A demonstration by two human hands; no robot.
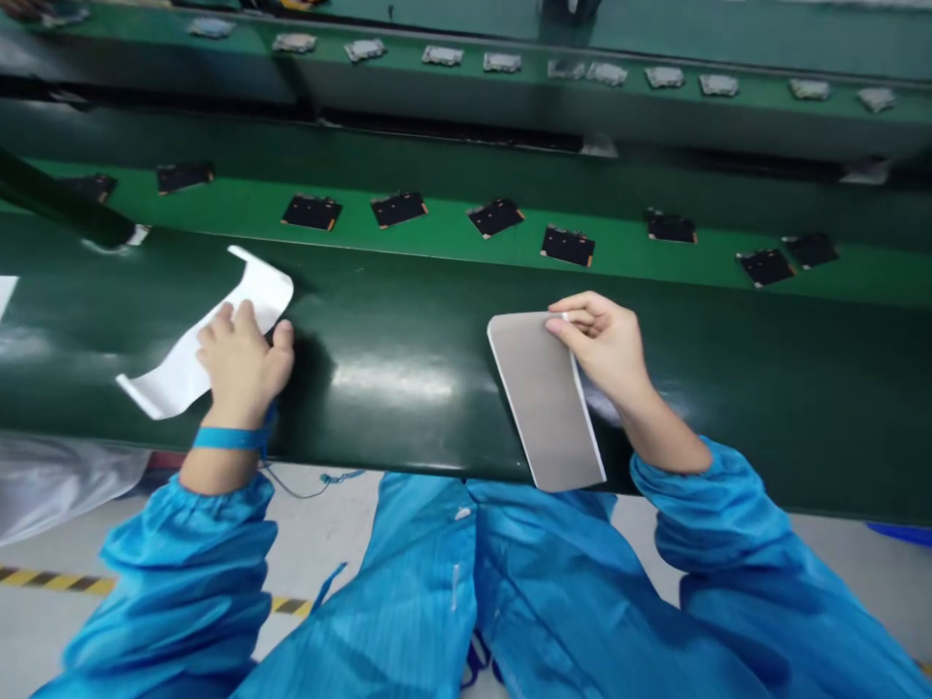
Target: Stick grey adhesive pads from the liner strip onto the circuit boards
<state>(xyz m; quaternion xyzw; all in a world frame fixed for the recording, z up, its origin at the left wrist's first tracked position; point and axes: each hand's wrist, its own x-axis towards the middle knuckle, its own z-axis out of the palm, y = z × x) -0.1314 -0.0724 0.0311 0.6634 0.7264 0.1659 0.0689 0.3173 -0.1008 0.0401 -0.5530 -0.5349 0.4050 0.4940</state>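
My left hand (244,364), with a blue wrist strap (231,438) above it, is over a white curled sheet (179,374) on the green bench. Its fingers are stretched out and slightly apart on the sheet, whose two ends curl upward. Between thumb and fingers, my right hand (601,340) pinches the top right corner of a grey rectangular sheet (549,408) with white edges and rounded corners. That sheet slants down toward me, and its lower end reaches the bench's front edge.
Behind the bench (393,320), a bright green strip carries several black flat boards (568,246). Farther back, a raised ledge holds a row of small pale parts (502,62). A dark post (69,199) stands at the left. White plastic sheeting (65,481) hangs at the lower left.
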